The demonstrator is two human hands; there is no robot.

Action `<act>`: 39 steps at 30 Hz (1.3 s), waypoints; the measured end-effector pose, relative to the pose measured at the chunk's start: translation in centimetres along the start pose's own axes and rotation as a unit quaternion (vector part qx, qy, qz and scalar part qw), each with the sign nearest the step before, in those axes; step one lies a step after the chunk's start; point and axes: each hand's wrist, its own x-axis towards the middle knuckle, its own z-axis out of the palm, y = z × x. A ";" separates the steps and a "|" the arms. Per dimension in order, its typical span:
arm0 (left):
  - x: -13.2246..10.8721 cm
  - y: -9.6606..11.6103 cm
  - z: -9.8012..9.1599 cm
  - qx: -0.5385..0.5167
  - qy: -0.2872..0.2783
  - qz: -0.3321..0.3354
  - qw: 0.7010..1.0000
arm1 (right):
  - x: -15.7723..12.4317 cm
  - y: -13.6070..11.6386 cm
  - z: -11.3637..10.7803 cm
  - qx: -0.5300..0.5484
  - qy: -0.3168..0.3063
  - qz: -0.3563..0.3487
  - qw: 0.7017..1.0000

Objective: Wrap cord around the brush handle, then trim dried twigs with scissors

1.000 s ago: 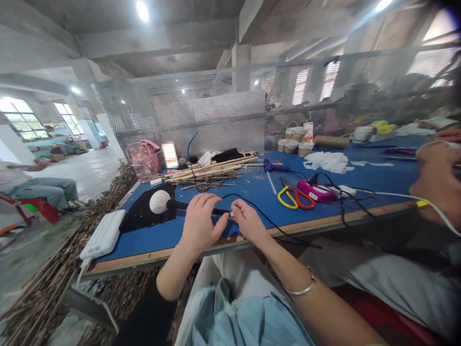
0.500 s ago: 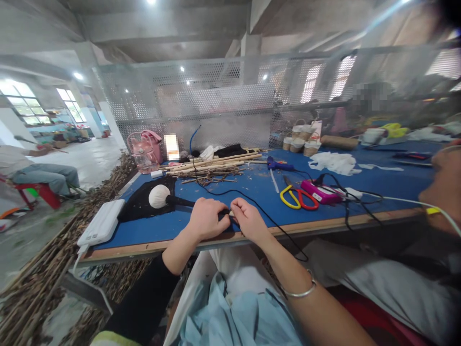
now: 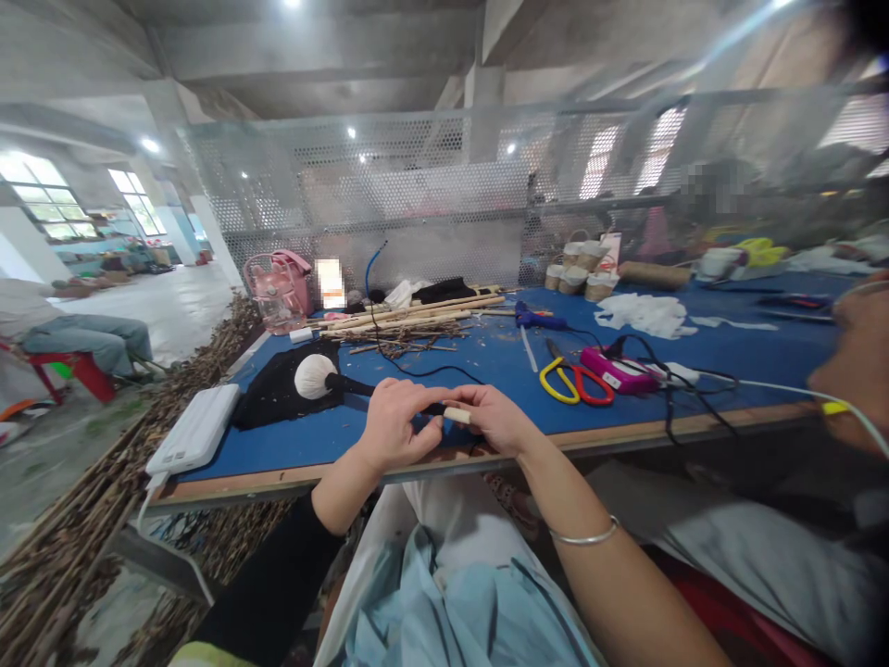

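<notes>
A stick wrapped in black (image 3: 353,385) carries a round white cloth-covered ball (image 3: 316,376) at its left end. My left hand (image 3: 397,421) is closed around the dark shaft, its thumb below. At the other end, a pale, bare wooden tip (image 3: 457,415) pokes out of the black covering. My right hand (image 3: 496,421) pinches that end, fingers closed. The ball hangs over or rests on a piece of black cloth (image 3: 270,403); which of these, I cannot tell. My hands partly hide the shaft.
On the blue table (image 3: 444,371) lie scissors (image 3: 576,382), a blue glue gun (image 3: 538,317), a purple box (image 3: 618,371) with cords, wooden sticks (image 3: 417,315) and white strips (image 3: 645,315). A white power bank (image 3: 194,431) sits at the left edge. Another person's arm (image 3: 851,361) is at right.
My right hand has shifted right, and the pale stick end between my hands now shows. The white ball has moved slightly right and up.
</notes>
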 end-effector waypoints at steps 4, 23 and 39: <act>0.4 0.1 0.2 0.026 0.022 -0.010 0.999 | -0.6 0.2 0.5 -0.089 0.034 -0.057 0.994; 0.7 -0.4 0.2 0.028 -0.064 -0.047 0.996 | -0.6 -2.3 0.1 -0.393 0.187 -0.239 0.868; 0.3 -0.5 0.2 0.003 -0.010 -0.047 0.999 | 0.6 0.1 0.2 -0.290 0.116 -0.117 0.943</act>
